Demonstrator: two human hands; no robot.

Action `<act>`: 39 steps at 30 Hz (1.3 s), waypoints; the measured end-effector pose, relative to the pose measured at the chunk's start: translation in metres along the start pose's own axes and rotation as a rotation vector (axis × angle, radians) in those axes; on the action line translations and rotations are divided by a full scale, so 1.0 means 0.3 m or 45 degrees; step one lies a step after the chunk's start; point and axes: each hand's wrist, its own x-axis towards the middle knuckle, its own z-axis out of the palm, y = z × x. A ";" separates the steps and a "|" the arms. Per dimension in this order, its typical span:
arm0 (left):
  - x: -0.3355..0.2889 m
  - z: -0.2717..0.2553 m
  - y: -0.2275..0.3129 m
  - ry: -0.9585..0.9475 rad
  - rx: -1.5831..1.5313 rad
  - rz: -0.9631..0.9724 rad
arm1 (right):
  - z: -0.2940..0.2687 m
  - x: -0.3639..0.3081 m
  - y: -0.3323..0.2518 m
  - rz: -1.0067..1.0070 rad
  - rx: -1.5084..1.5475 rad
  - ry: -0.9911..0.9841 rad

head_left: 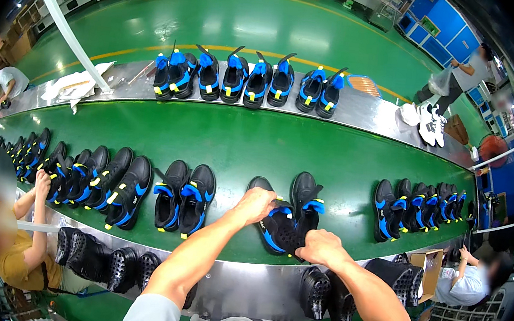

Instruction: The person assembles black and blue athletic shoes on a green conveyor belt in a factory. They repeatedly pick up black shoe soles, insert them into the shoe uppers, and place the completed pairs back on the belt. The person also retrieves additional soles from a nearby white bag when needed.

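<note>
In front of me stands a black-and-blue sneaker (267, 229), its toe pointing away. My left hand (255, 205) is closed on its upper near the tongue. A black insert dotted with holes (288, 238) shows at the heel end of this sneaker. My right hand (322, 247) is closed on the insert's near end; how deep it sits in the sneaker is hidden. Right beside it is a second sneaker (305, 194) of the same kind, its tongue raised. To the left, another pair of sneakers (184, 200) rests on the green belt (239, 149).
Rows of similar sneakers line the belt at left (128, 194) and right (383, 211). Perforated black inserts (123, 269) lie along the near metal ledge (238, 284). More sneakers (234, 80) and white shoes (430, 123) stand on the far ledge. Co-workers sit on both sides.
</note>
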 end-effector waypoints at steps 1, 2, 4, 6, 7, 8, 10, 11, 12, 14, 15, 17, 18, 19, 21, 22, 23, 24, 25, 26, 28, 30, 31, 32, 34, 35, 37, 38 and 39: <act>0.001 -0.001 0.008 -0.022 -0.013 0.004 | 0.010 0.005 -0.019 -0.008 -0.059 0.059; -0.002 -0.005 0.016 -0.039 -0.025 -0.001 | 0.030 0.032 -0.033 -0.059 -0.098 0.097; -0.009 0.001 0.024 -0.006 -0.102 -0.039 | 0.087 0.108 -0.077 -0.088 -0.030 0.227; -0.005 0.033 0.048 0.091 -0.170 0.033 | 0.197 0.216 -0.131 0.010 0.158 0.551; 0.008 0.050 0.074 0.139 -0.071 0.073 | 0.275 0.284 -0.136 0.024 0.295 0.733; 0.014 0.070 0.075 0.198 -0.100 0.104 | 0.346 0.346 -0.142 0.024 0.432 0.910; -0.004 0.065 0.062 0.149 -0.037 -0.016 | 0.411 0.411 -0.178 0.063 0.502 0.894; -0.029 0.048 0.039 0.176 -0.083 -0.074 | 0.398 0.382 -0.208 0.007 0.500 0.862; -0.044 0.042 0.031 0.190 -0.140 -0.114 | 0.379 0.341 -0.221 -0.025 0.500 0.836; -0.060 0.057 0.029 0.221 -0.125 -0.112 | 0.414 0.410 -0.213 -0.041 0.401 0.813; -0.065 0.067 0.032 0.250 -0.048 -0.068 | 0.404 0.429 -0.216 -0.057 0.349 0.811; -0.064 0.091 0.031 0.298 0.053 -0.088 | 0.374 0.510 -0.195 -0.078 0.323 0.648; -0.069 0.090 0.025 0.321 -0.009 -0.108 | 0.374 0.536 -0.198 -0.140 0.307 0.618; -0.075 0.085 0.018 0.343 -0.072 -0.126 | 0.390 0.538 -0.189 -0.105 0.364 0.639; -0.106 0.081 0.028 0.483 -0.301 -0.136 | 0.354 0.493 -0.211 -0.062 0.466 0.689; -0.124 0.125 -0.004 0.529 -0.290 -0.121 | 0.345 0.448 -0.218 0.021 0.588 0.729; -0.151 0.155 0.009 0.598 -0.340 -0.136 | 0.366 0.391 -0.203 -0.125 0.591 0.922; -0.173 0.179 0.039 0.658 -0.393 -0.162 | 0.391 0.347 -0.175 -0.269 0.593 1.098; -0.184 0.204 0.068 0.624 -0.532 -0.402 | 0.384 0.331 -0.136 -0.317 0.680 1.167; -0.200 0.243 0.054 0.779 -0.377 -0.417 | 0.378 0.308 -0.104 -0.374 0.769 1.225; -0.231 0.298 -0.010 0.771 -0.420 -0.519 | 0.293 0.281 -0.107 -0.402 0.916 1.325; -0.208 0.289 -0.006 0.783 -0.339 -0.460 | 0.183 0.310 -0.128 -0.526 0.506 1.548; -0.203 0.279 -0.002 0.788 -0.296 -0.431 | 0.168 0.340 -0.116 -0.542 0.518 1.217; -0.202 0.277 -0.021 0.801 -0.358 -0.463 | 0.154 0.374 -0.125 -0.656 0.404 1.138; -0.201 0.267 -0.066 0.826 -0.482 -0.528 | 0.137 0.402 -0.108 -0.851 0.110 0.979; -0.207 0.237 -0.048 0.840 -0.692 -0.570 | 0.145 0.394 -0.103 -1.051 0.088 1.074; -0.209 0.237 -0.078 0.845 -0.744 -0.636 | 0.166 0.399 -0.088 -1.206 -0.029 1.012; -0.207 0.246 -0.086 0.843 -0.777 -0.662 | 0.176 0.399 -0.088 -1.252 -0.101 0.973; -0.192 0.267 -0.076 0.878 -0.739 -0.586 | 0.215 0.426 -0.098 -1.200 -0.055 1.002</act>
